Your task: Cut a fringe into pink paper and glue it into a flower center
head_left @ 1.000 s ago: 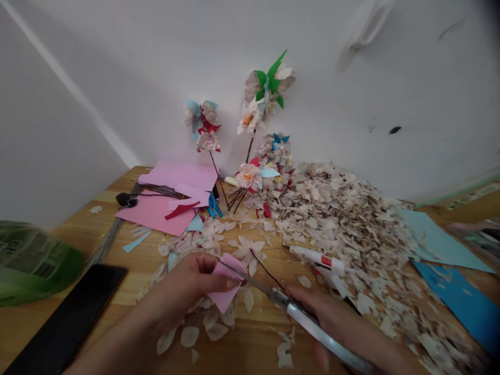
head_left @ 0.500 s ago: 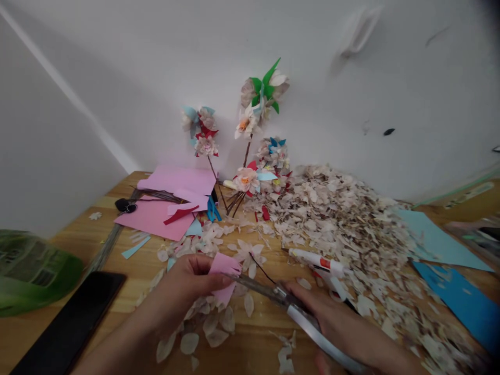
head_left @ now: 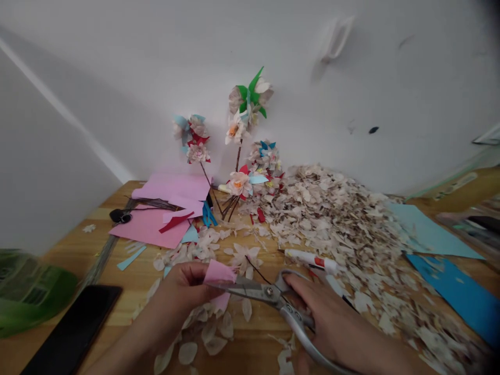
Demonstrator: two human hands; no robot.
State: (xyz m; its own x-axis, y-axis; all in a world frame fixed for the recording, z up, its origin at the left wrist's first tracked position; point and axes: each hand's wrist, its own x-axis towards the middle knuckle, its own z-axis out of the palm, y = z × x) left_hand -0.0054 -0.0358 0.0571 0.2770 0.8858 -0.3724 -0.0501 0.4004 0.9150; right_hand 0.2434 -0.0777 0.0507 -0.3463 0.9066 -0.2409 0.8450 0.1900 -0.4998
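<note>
My left hand (head_left: 183, 291) pinches a small folded pink paper piece (head_left: 219, 273) just above the wooden table (head_left: 97, 250). My right hand (head_left: 328, 323) grips the metal handles of silver scissors (head_left: 253, 290), whose blades point left and meet the pink piece at its lower edge. Loose pale petal cut-outs (head_left: 211, 325) lie under and around both hands.
A big heap of pale petal scraps (head_left: 344, 219) fills the right. A glue stick (head_left: 310, 259) lies beside it. Paper flowers on stems (head_left: 246, 104) lean on the wall, pink sheets (head_left: 164, 208) beside them. Blue sheets (head_left: 453, 281) right, black phone (head_left: 74, 330) and green bag (head_left: 27, 291) left.
The view has tilted and shifted, so everything sits further left. The scissors have swung flatter, with the handles now showing in my right hand, blades still at the pink piece.
</note>
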